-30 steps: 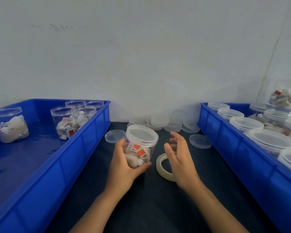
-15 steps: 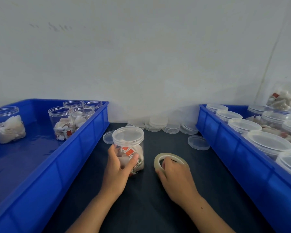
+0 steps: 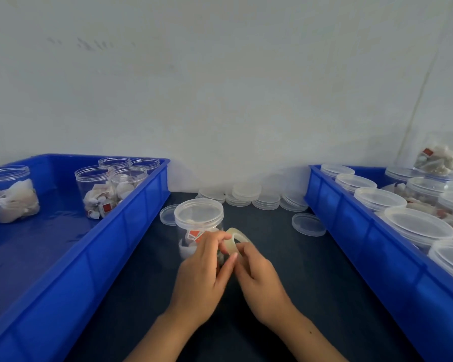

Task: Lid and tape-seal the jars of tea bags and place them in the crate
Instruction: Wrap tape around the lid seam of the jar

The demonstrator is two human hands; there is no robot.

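Note:
A clear jar of tea bags (image 3: 198, 223) with its lid on stands on the dark table just behind my hands. My right hand (image 3: 259, 279) holds a roll of clear tape (image 3: 234, 240) upright, right beside the jar. My left hand (image 3: 200, 273) is in front of the jar, and its thumb and forefinger pinch the rim of the roll. The jar's lower part is hidden behind my left hand.
A blue crate (image 3: 131, 231) on the left holds several open jars of tea bags (image 3: 100, 194). Another blue crate (image 3: 351, 231) on the right holds several lidded jars (image 3: 419, 226). Stacked loose lids (image 3: 246, 194) lie by the wall, and single lids (image 3: 308, 224) lie on the table.
My right hand picked the tape roll up off the table and brought it to the jar. My left hand let go of the jar and moved onto the roll.

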